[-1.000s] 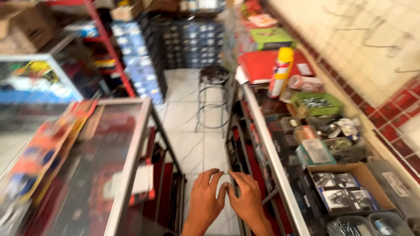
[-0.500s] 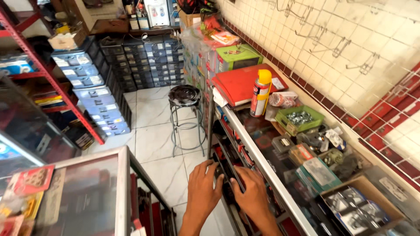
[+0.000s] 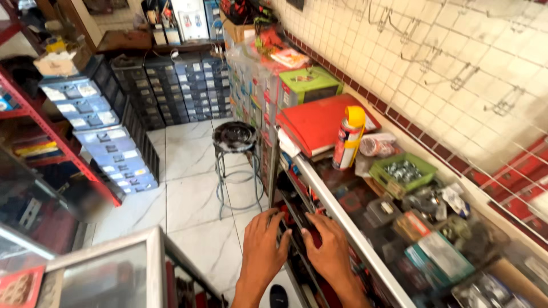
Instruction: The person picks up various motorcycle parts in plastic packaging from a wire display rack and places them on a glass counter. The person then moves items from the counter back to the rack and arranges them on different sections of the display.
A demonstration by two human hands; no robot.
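Head camera looks down on both hands pressed against the open back of a glass display case, the landmark for what follows. Left hand lies flat with fingers spread, tips on the dark goods on the case's inner shelf; right hand rests just beside it, fingers spread likewise, gripping nothing that I can make out. On the case's worktop stand a yellow-capped spray can, a red folder and a green tray of metal parts. Beyond the case's far end stands a round black stool on the white tiled floor.
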